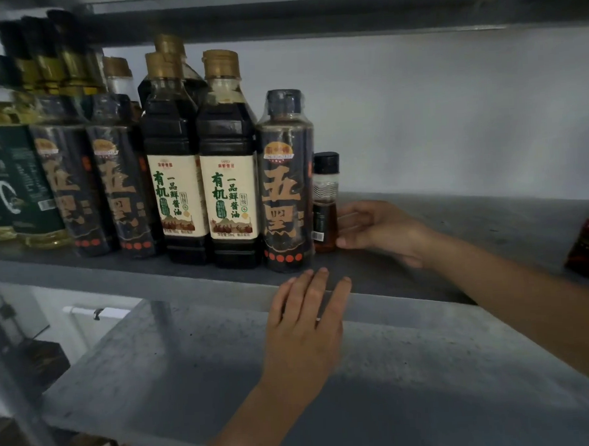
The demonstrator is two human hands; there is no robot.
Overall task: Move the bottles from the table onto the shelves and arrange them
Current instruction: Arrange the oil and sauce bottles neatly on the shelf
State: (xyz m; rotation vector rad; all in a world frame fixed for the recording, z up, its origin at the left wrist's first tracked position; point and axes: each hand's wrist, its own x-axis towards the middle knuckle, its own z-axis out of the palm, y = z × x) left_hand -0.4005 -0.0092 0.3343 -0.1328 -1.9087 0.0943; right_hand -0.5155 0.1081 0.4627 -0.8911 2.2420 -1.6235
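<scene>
Right grip (378, 228) holds a small bottle (325, 190) half full of amber liquid; left grip (305, 324) lies flat, fingers straight, on the shelf (474, 220) edge.

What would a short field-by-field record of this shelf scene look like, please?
right hand: holds the small black-capped bottle, upright on the shelf
left hand: flat on the shelf's front edge, fingers straight
neighbour: tall dark bottle, just left of the small black-capped bottle
row: two cream-labelled bottles further left
</scene>
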